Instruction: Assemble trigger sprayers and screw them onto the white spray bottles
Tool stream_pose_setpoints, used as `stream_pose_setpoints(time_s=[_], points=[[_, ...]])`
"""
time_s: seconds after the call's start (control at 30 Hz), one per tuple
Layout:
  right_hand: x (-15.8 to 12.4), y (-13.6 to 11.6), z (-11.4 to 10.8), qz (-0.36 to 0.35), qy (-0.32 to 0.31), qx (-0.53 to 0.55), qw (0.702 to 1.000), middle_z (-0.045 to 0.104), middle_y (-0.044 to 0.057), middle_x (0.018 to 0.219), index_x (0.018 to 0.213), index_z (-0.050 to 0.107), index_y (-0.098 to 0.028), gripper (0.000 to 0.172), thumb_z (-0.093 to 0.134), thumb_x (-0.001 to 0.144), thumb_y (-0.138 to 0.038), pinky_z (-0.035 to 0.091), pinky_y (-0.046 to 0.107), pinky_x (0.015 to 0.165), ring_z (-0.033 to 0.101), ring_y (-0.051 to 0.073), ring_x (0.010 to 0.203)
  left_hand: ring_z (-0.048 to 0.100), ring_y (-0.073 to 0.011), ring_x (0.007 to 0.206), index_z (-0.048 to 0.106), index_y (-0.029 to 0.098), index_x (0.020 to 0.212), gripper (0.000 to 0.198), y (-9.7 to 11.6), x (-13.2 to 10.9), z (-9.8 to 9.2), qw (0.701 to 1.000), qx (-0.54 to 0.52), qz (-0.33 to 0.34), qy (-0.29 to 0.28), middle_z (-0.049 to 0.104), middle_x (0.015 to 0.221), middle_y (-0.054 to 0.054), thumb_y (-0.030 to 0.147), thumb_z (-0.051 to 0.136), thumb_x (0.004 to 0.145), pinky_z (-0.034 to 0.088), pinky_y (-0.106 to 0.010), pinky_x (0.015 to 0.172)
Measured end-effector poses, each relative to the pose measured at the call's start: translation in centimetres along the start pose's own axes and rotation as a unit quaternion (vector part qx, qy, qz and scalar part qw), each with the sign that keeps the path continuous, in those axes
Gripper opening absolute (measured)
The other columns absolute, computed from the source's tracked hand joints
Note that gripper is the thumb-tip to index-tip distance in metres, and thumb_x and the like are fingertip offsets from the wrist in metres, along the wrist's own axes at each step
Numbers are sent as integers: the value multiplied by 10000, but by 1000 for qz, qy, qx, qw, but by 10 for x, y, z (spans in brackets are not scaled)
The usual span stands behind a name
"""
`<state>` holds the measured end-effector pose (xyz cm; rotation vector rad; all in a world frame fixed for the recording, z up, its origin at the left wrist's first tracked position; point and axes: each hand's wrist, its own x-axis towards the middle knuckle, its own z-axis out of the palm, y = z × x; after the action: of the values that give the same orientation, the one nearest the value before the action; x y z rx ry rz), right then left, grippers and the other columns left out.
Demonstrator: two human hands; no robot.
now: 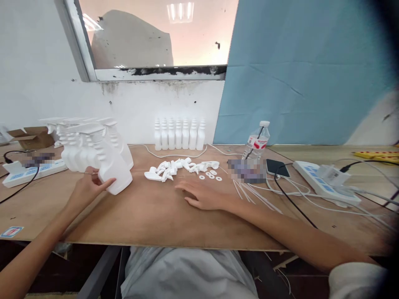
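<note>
My left hand (89, 184) grips the lower part of a white spray bottle (116, 172), thumb along its base and the fingers partly hidden behind it. That bottle stands slightly tilted at the front of a cluster of white spray bottles (77, 151) with trigger heads fitted. Low over the tabletop, my right hand (201, 195) is open, its fingers stretched leftward and the thumb apart, holding nothing. Just beyond it lies a pile of loose white trigger heads (170, 169). Several small white washers (211, 176) are scattered beside the pile. Thin white tubes (249, 193) lie right of this hand.
A row of white bottles without heads (179, 135) stands against the wall. To the right are a water bottle (257, 141), a phone (277, 168) and a power strip (324, 185) with cables. Another power strip (34, 172) and a cardboard box (33, 138) sit left.
</note>
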<state>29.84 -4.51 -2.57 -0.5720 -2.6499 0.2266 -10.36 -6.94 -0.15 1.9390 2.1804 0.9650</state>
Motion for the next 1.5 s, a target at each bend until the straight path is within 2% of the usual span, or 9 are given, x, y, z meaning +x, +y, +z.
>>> stream_pose_setpoints(time_s=[0.1,0.23,0.53,0.77,0.97,1.13,1.27,1.37,1.5], points=[[2,6,11,-32,-7,-38,999,611,129,1176,1250,524,-156,370,453,889,-122,412,442,981,504,240,1100,659,-313,789,422,211,1024,540,17,20,17,998,61,24,25,648,821,-60,636,591,736,428,-333,628],[2,6,12,-30,-6,-44,999,613,118,1160,1231,530,-162,340,433,907,-135,414,435,966,496,232,1074,661,-332,779,400,204,1043,544,34,43,30,992,121,31,14,650,833,-81,660,526,774,399,-332,588],[0,9,13,-28,2,-26,999,614,113,1169,1215,544,-155,329,443,903,-134,392,440,989,485,230,1091,639,-337,819,433,160,1076,634,31,65,42,995,91,-13,29,649,786,-94,705,484,756,384,-325,607],[1,10,13,-27,3,-26,999,613,111,1167,1187,560,-154,302,432,913,-147,380,440,1003,489,230,1093,608,-338,755,519,190,783,588,32,64,44,986,164,-5,41,618,748,-122,766,400,765,357,-336,596],[1,10,13,-27,0,-26,999,612,113,1164,1178,563,-147,293,435,915,-145,388,427,997,484,228,1085,572,-284,650,463,187,521,656,27,66,44,975,213,42,44,577,615,-114,754,318,817,298,-311,572],[1,9,13,-26,4,-25,999,614,107,1155,1185,563,-173,305,440,908,-135,390,431,991,492,228,1087,524,-208,561,395,179,463,653,30,58,50,966,217,96,105,523,505,-73,699,351,856,234,-279,543],[1,9,13,-30,4,-25,999,615,107,1151,1182,562,-165,302,434,911,-133,387,426,1000,490,225,1086,537,-172,575,477,172,548,566,42,40,70,962,169,197,81,563,562,-47,575,347,923,278,-273,561],[1,9,13,-25,2,-24,999,617,108,1143,1177,568,-164,296,442,911,-139,393,423,990,495,225,1087,602,-181,715,591,172,772,431,53,33,89,953,133,271,26,648,792,-55,494,360,941,343,-266,593],[2,10,13,-19,3,-27,999,622,117,1147,1179,574,-163,299,441,911,-144,399,439,979,499,230,1081,603,-226,993,564,190,1082,373,68,40,110,962,69,266,-6,617,1099,-78,482,378,944,450,-291,723]])
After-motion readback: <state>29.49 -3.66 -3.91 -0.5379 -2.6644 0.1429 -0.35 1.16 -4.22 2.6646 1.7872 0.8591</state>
